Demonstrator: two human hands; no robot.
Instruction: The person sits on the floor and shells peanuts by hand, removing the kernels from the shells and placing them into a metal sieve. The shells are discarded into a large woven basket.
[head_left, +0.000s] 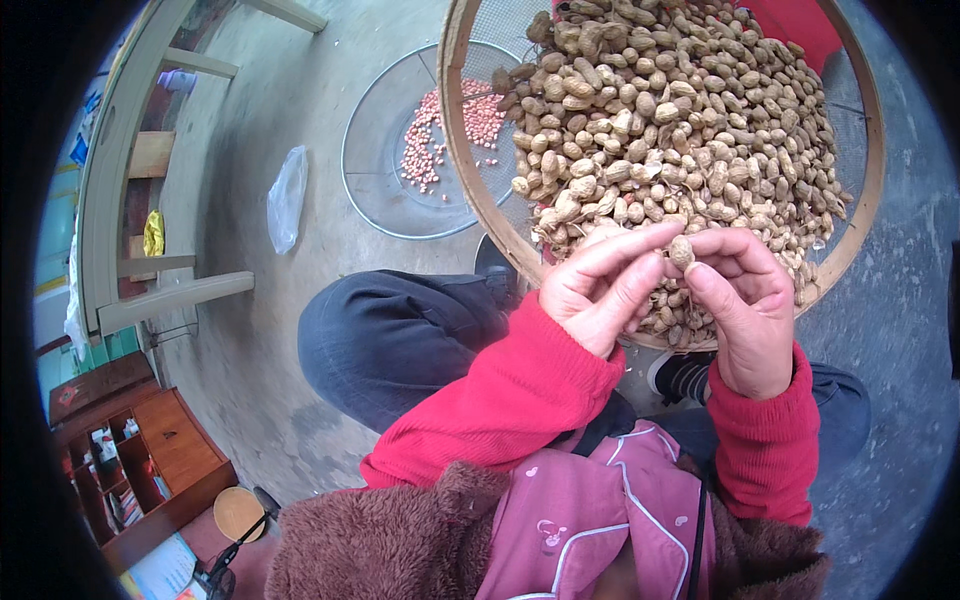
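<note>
Over the near edge of a large round wood-rimmed sieve (870, 142), my two hands meet fingertip to fingertip. Between the thumb and forefinger of my right hand (742, 300) is an unshelled peanut (682, 253). My left hand (604, 281) touches its left side with pinched fingers; whether it grips the shell or a small bit beside it is hard to tell. A big heap of unshelled peanuts (675, 135) covers most of the sieve. Left of it, partly under its rim, a wire-mesh basket (375, 202) holds pink shelled peanut kernels (420, 161).
A clear plastic bag (288, 201) lies on the concrete floor left of the basket. A wooden table or bench frame (112, 187) stands at the far left, with a brown wooden cabinet (172, 442) below it. My bent knees flank the sieve's near side. Red material shows under the sieve.
</note>
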